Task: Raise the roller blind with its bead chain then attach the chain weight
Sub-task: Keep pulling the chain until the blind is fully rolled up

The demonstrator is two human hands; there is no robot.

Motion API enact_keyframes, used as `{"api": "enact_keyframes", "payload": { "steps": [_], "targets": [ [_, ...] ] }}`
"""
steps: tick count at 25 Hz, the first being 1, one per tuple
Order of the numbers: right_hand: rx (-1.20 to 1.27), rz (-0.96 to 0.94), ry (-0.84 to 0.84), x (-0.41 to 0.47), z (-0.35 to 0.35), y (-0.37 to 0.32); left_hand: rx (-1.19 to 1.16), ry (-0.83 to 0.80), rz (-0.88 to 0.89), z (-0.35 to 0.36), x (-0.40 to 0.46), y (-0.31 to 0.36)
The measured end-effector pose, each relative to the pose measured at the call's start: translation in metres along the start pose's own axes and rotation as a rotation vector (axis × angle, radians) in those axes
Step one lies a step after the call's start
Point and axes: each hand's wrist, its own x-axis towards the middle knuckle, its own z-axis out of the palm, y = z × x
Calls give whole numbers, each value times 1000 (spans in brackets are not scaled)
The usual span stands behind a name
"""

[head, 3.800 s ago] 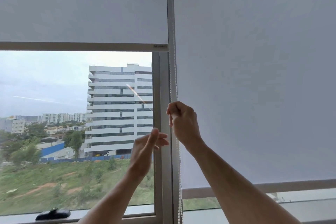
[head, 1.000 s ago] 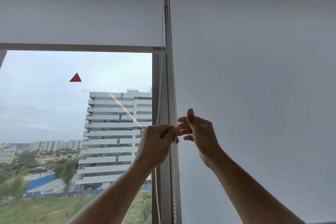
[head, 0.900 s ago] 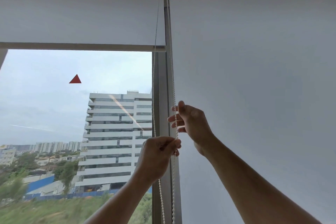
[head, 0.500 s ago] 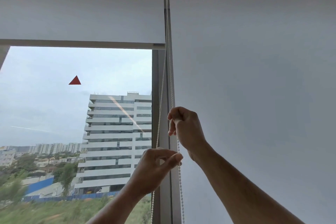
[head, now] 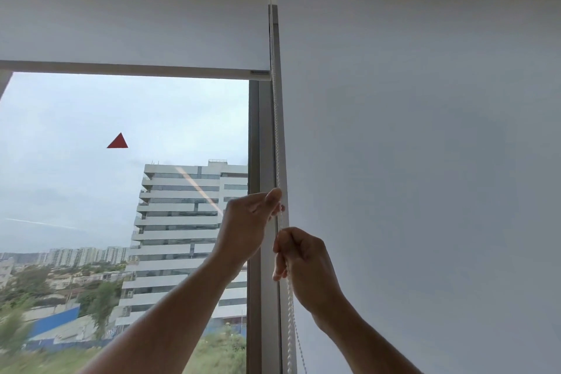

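The white roller blind (head: 136, 9) covers the top of the left window, its bottom bar (head: 136, 70) high in the frame. A white bead chain (head: 277, 136) hangs down along the grey window post (head: 264, 146). My left hand (head: 249, 225) pinches the chain at its upper point, fingers closed on it. My right hand (head: 303, 255) is fisted round the chain just below and to the right. Below the hands the chain (head: 290, 328) runs down out of the frame. No chain weight is in view.
A second white roller blind (head: 425, 161) hangs fully down over the right window. Through the left pane I see a tall white building (head: 188, 222), sky, and a red triangle sticker (head: 117, 142) on the glass.
My left hand rose from below to above my right and gripped the chain; my right hand dropped lower on it. The blind's bottom bar has stayed at about the same height.
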Motion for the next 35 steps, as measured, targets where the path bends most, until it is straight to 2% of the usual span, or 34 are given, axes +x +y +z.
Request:
{"api": "enact_keyframes", "payload": {
  "steps": [4,7,9,11,14,23,26,29,35],
  "targets": [
    [-37,39,-37,-10,-2,13,-52,-56,-112,11,3,1],
    [-3,79,-116,-10,-15,17,-31,-70,-105,10,-4,-6],
    [61,82,-44,-7,-23,20,21,-66,-63,11,-8,-8],
    [109,105,102,1,-27,20,49,-76,-23,14,-12,-9],
    [61,120,219,21,-26,10,70,-111,27,21,-24,-14],
    [67,67,176,64,-13,-28,-7,-166,-21,24,-55,-24],
    [-26,-25,217,53,-8,-20,8,-257,13,16,-59,-29],
    [1,-38,209,42,-6,-12,-35,-346,-27,5,-61,-35],
    [-12,-18,136,17,2,5,-150,-19,-122,-2,-35,-37]
  ]
}}
